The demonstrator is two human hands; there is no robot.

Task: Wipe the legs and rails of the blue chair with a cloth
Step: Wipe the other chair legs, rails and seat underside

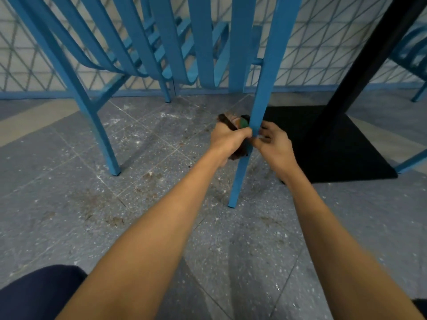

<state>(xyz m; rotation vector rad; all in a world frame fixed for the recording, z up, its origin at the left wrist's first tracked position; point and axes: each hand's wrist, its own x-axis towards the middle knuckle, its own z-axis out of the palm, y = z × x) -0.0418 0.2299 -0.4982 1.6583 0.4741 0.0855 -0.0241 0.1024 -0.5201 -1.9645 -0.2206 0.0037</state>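
The blue chair (161, 42) stands on the floor ahead, with its near right leg (263, 88) running down between my hands. My left hand (227, 138) grips a dark, multicoloured cloth (238, 122) and holds it against the left side of that leg, about a third of the way up from its foot. My right hand (273, 144) sits on the leg's right side at the same height, fingers curled toward the leg and the cloth; whether it holds either is unclear. Most of the cloth is hidden behind my left hand.
A black table post (369, 51) rises from a black square base (342, 146) just right of the leg. Another blue chair (413, 54) shows at the right edge. The grey speckled floor (138, 204) is dusty and stained. A patterned wall (323, 42) lies behind.
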